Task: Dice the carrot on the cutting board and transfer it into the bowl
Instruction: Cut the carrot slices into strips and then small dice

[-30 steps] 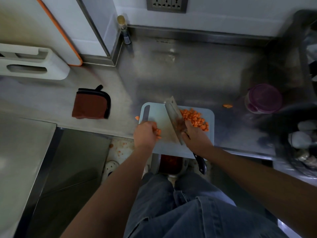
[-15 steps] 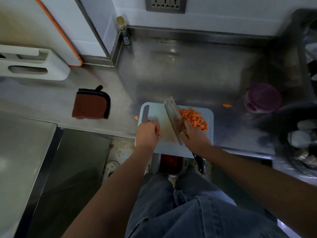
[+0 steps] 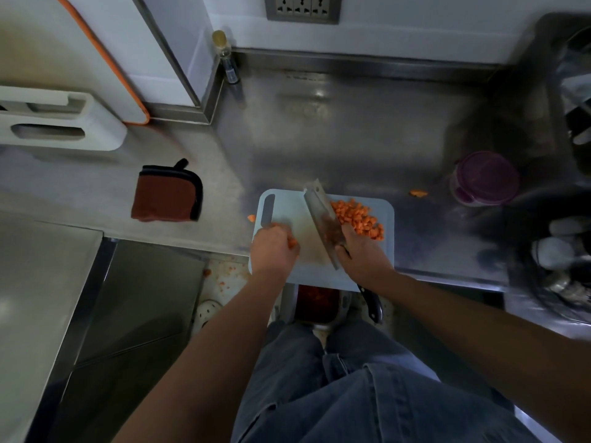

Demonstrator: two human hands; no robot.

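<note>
Carrot dice (image 3: 358,219) lie heaped on the right part of the pale blue cutting board (image 3: 284,206), which sits at the counter's front edge just below the middle of the frame and juts a little past it. Nearest us, at the bottom of the frame, we see our jeans and both bare forearms reaching up the picture. Between the knees and the board's overhanging edge we see a container (image 3: 315,302) with dark red contents; whether it is the bowl we cannot tell. Our left hand (image 3: 271,247) is curled shut over a few orange carrot pieces (image 3: 291,243) on the board's lower left. Our right hand (image 3: 361,254) is closed around the cleaver (image 3: 321,219) where blade meets handle, the dark handle end poking out below the wrist. The blade stands on edge across the board, slanting from lower right to upper left, with the heap of dice just beside its right face and a bare stained patch of board on its left. Carrot bits dot the floor at the lower left of the board. One stray piece (image 3: 251,218) lies on the steel counter (image 3: 351,139) touching or just beside the board's left edge, another (image 3: 418,193) to the upper right. Farther left lies a folded brown pot holder (image 3: 166,193). At the right stands a purple-lidded tub (image 3: 486,177). At the back wall a small bottle (image 3: 225,55) stands in the corner, with a socket strip (image 3: 302,8) at the top
</note>
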